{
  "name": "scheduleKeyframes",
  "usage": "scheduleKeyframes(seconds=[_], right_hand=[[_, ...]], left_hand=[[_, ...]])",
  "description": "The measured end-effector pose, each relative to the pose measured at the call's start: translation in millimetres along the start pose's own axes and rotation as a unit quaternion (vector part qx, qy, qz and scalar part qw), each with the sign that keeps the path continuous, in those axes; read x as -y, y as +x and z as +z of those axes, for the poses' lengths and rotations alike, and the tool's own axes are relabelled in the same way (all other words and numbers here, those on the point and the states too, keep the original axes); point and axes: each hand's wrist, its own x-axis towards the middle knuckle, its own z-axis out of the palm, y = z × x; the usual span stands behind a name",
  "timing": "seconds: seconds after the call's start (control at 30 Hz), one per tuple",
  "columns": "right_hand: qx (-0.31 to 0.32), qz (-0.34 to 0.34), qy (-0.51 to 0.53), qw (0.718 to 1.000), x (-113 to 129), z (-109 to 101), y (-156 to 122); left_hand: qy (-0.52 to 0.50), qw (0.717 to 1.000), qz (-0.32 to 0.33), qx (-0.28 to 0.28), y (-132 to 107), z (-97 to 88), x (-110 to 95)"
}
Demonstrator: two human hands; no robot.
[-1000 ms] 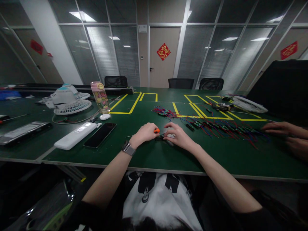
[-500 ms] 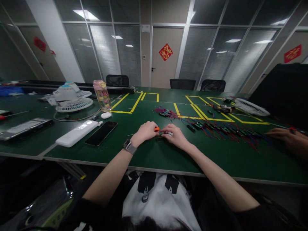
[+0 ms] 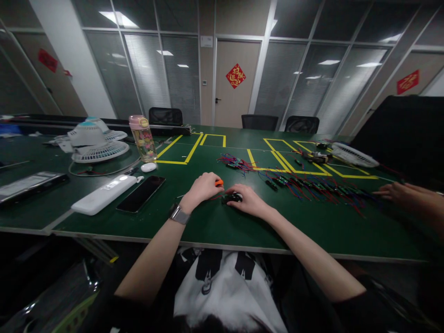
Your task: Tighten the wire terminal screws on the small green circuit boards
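Observation:
My left hand (image 3: 205, 186) is closed around an orange-handled tool (image 3: 218, 183). Only its orange end shows past the fingers, so its exact kind is hidden. A thin rod pokes out on the other side, near the wrist with the watch; whether it belongs to the tool I cannot tell. My right hand (image 3: 247, 198) is closed on a small dark circuit board (image 3: 227, 199), thumb and fingers pressing it at the table. A thin red wire runs from the board towards the left hand. Beyond my hands lies a tangle of small boards with red and blue wires (image 3: 236, 162).
A row of wired boards (image 3: 319, 185) stretches right, towards another person's hands (image 3: 398, 192). On the left are a phone (image 3: 141, 194), a white power bank (image 3: 104, 194), a white earphone case (image 3: 149, 167), a bottle (image 3: 143, 138) and white fans (image 3: 100, 150). Yellow tape marks the green table (image 3: 208, 226).
My hands have drawn slightly apart, and more of the dark board shows by the right fingers. The whole view has shifted a little.

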Motion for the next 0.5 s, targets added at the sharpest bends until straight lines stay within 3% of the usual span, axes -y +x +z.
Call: scheduleKeyframes(seconds=[0.23,0.5], right_hand=[[0.010,-0.019,-0.004,1.000,-0.3,2.5,4.4],[-0.021,-0.024,0.004,0.999,-1.3,-3.1,-2.6]], left_hand=[[-0.005,0.999,-0.008,-0.030,1.2,-2.9,-1.9],[-0.014,0.999,0.012,0.039,-2.1,2.0,1.5]])
